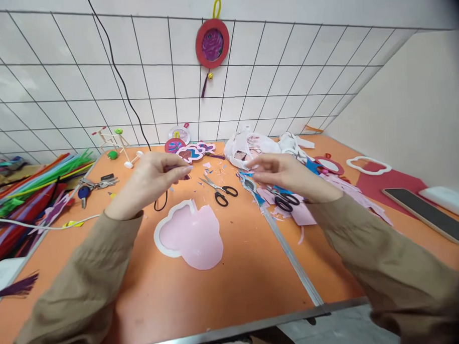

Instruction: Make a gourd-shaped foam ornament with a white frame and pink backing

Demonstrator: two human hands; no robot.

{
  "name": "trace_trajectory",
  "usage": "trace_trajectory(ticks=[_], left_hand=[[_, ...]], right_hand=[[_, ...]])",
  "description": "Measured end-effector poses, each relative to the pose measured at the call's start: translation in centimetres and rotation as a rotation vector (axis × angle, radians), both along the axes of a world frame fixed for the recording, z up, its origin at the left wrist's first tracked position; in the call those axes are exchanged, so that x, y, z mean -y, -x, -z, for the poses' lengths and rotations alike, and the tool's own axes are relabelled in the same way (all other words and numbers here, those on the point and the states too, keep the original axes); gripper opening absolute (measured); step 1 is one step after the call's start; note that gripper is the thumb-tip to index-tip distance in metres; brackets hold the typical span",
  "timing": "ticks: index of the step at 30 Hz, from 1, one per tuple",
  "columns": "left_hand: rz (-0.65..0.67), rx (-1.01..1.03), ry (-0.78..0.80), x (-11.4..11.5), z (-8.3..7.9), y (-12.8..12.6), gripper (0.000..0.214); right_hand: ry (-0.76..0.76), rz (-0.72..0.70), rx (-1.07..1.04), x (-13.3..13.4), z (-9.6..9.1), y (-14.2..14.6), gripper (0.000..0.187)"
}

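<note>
Nearer the wearer than the central scissors [217, 188], the pink paper [201, 238] overlapping a white frame [158, 236] should be light and crease easily, best held by its edges; left of them the left hand [147, 182] pinches, its contents unclear, while right of them the right hand [292, 176] hovers, thumb and fingers parted.

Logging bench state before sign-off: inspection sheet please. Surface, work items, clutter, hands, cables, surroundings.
Surface: orange table, metal strip running across it.
Work items: pink cutout, white edging along its left; scissors beyond.
Clutter: paper scraps, plastic bag, keys, phone.
Hands: left hand and right hand raised, fingers bent; grip unclear.
Cables: black cord down the wall; white cable at left.
Surroundings: tiled wall, round red ornament hanging.
</note>
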State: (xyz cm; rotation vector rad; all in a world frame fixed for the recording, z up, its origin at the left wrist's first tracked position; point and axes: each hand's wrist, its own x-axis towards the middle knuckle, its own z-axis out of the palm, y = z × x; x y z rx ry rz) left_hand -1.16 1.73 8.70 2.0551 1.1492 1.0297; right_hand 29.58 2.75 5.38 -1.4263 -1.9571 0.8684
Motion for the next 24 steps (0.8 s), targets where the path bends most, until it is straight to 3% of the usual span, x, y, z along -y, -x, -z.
trace_trajectory(ticks=[2,5,9,13,15,24], left_hand=[[0.017,0.007,-0.041,-0.2,-0.1,-1.1,0.016],[-0.002,0.19,0.048,-0.5,-0.1,-1.9,0.016],[0.026,0.418,0.29,-1.5,0.8,-1.1,0.031],[0.19,0.538,0.479,-2.6,2.1,-0.6,0.044],[0.23,0.547,0.532,-2.9,2.6,-0.8,0.048],[0.176,0.435,0.505,-3.3,4.0,-1.5,0.045]], right_hand=[[-0.194,-0.159,-0.217,0.1,-1.4,4.4,0.031],[-0.425,-0.313,-0.238,-0.6,-2.6,9.4,0.029],[-0.52,-0.363,-0.273,-2.2,-2.5,11.8,0.032],[-0.493,-0.431,-0.261,-3.2,-1.7,11.8,0.008],[-0.427,-0.447,-0.266,-3.7,-1.3,11.5,0.008],[-0.162,-0.481,-0.299,-5.0,-0.7,11.2,0.006]])
